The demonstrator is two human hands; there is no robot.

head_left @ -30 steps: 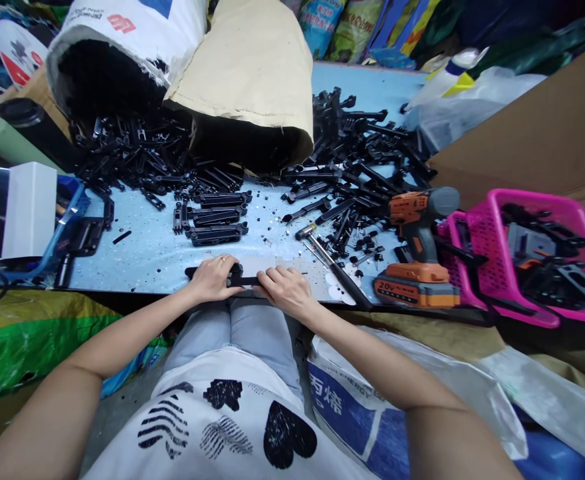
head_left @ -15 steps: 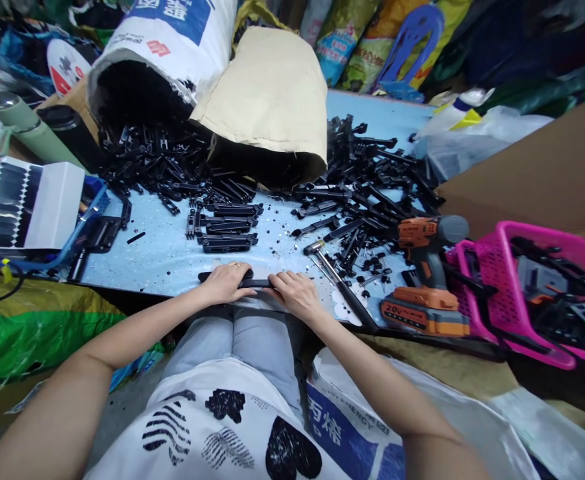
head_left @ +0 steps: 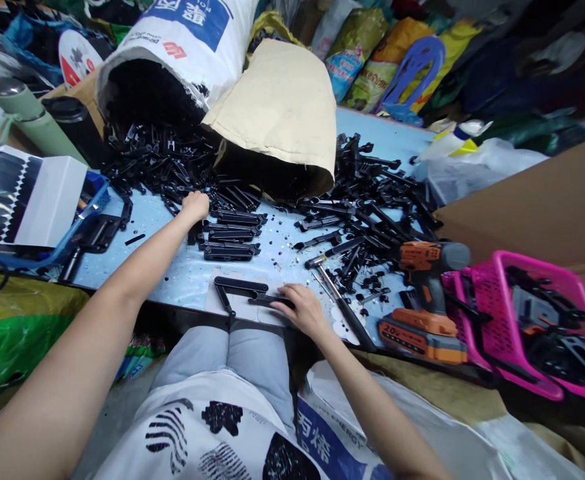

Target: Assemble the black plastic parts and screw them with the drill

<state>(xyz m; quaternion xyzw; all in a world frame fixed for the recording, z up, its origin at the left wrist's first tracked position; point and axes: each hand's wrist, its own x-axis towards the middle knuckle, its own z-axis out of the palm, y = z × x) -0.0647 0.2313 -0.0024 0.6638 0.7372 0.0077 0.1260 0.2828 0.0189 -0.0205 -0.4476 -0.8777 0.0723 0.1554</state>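
My right hand (head_left: 301, 311) is closed on one end of a black jointed arm (head_left: 242, 287) at the table's front edge. The arm's links are bent apart, one pointing down to the left. My left hand (head_left: 196, 206) is at the front of a heap of small black parts (head_left: 157, 157), beside a stack of folded black arms (head_left: 233, 235). Its fingers are curled downward, and whatever they hold is hidden.
A hammer (head_left: 342, 297) and an orange cordless drill (head_left: 427, 300) lie to the right, before a pink basket (head_left: 502, 300) of parts. More black arms (head_left: 372, 193) are heaped behind. A white sack (head_left: 182, 50) and a beige sack (head_left: 282, 107) lie open-mouthed. At left is a blue basket (head_left: 80, 217).
My left hand has left the jointed arm and moved forward to the parts heap. The arm has been unfolded at the table edge, and my right hand stays on it. The view has shifted slightly.
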